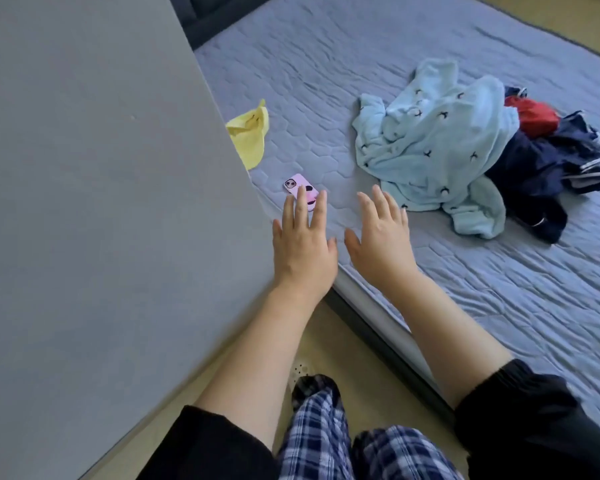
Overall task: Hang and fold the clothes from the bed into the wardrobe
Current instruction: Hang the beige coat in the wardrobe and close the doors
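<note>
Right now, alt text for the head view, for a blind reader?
A left hand and a right hand, both open, reach over a blue quilted bed toward a pile of clothes. A pink phone lies by the left hand, a yellow cloth farther back beside a grey panel.

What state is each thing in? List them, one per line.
Light blue garment: crumpled on the bed
Red garment: bunched, unfolded
Navy garment: crumpled, unfolded
Yellow cloth: loose, partly hidden
Phone: face down
Left hand: open, holding nothing
Right hand: open, holding nothing
</note>
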Demonstrator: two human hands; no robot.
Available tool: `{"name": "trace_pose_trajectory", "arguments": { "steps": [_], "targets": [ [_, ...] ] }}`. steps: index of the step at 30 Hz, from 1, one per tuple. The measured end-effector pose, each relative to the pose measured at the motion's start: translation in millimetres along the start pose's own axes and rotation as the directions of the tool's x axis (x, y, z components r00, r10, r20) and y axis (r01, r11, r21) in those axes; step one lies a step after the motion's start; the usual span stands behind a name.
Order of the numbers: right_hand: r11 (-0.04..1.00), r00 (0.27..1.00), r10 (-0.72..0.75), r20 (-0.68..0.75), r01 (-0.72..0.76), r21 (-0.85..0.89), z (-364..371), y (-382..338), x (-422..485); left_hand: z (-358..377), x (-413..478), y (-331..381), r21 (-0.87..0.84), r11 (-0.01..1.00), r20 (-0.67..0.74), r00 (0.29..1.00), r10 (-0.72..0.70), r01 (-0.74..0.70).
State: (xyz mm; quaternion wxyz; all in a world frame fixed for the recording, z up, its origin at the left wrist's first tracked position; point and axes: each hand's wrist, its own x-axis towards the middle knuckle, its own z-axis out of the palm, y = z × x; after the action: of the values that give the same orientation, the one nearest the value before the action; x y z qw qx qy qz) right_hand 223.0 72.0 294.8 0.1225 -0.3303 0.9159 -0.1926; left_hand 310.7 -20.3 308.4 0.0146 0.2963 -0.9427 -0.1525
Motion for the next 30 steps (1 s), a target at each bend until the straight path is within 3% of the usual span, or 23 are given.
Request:
{"name": "trace_pose_trajectory", "arguments": {
  "steps": [6,13,18,21,25,30],
  "targets": [
    [0.988,0.984,0.149,0.094,-0.145,-0.044,57.6,98.4,65.1,100.2,90.2,-6.1,0.001,1.0,0.14,0.99,-0.017,0.017],
    [0.974,0.954,0.218,0.207,-0.199,-0.112,150.1,203.5,116.4,248.2,158.7,9.2,-0.038,0.999,0.319,0.947,-0.02,0.034],
    [0.955,0.907,0.279,0.316,-0.229,-0.188,210.3,262.7,132.6,333.0,201.0,-15.9,0.034,0.999,0.45,0.893,-0.022,0.007],
    [0.946,0.906,0.297,0.302,-0.238,-0.219,235.8,289.8,161.9,379.9,235.2,-29.1,0.113,0.993,0.485,0.874,-0.031,-0.027],
    [0.932,0.926,0.324,0.194,-0.276,-0.235,257.0,327.4,228.1,434.9,275.9,-49.6,0.172,0.982,0.529,0.834,-0.155,0.074],
    [0.932,0.954,0.255,0.16,-0.199,-0.302,284.9,365.6,297.8,473.8,287.1,-57.3,0.277,0.961,0.542,0.824,-0.168,0.014]
  ]
}}
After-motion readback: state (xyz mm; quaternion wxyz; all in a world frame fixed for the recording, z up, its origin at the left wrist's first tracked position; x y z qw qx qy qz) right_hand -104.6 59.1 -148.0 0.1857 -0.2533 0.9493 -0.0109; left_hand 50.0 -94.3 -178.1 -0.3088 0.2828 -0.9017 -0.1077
